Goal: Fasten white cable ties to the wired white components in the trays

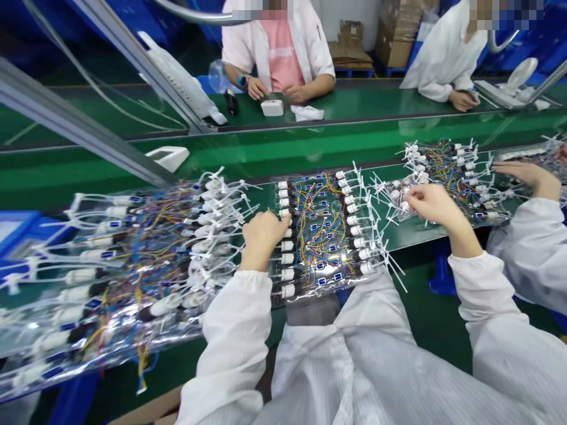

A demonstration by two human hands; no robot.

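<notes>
In front of me lies a clear plastic sheet or bag (325,221) with two rows of white cylindrical parts, thin coloured wires and small blue pieces between them. My left hand (261,236) rests at its left row, fingers curled, a fingertip against one white cylinder (284,245). What the curled fingers hold, if anything, is hidden. My right hand (429,203) is off to the right, fingers pinched beside white cable ties (381,189) and a small clear bag (401,195). What is in the pinch is too small to make out.
Similar wired parts in clear plastic (150,254) cover the left of the green bench. Another bundle (447,168) lies at the right, near a co-worker's hand (525,177). Metal posts (128,65) slant across the upper left. Two people sit opposite, behind a green ledge (310,150).
</notes>
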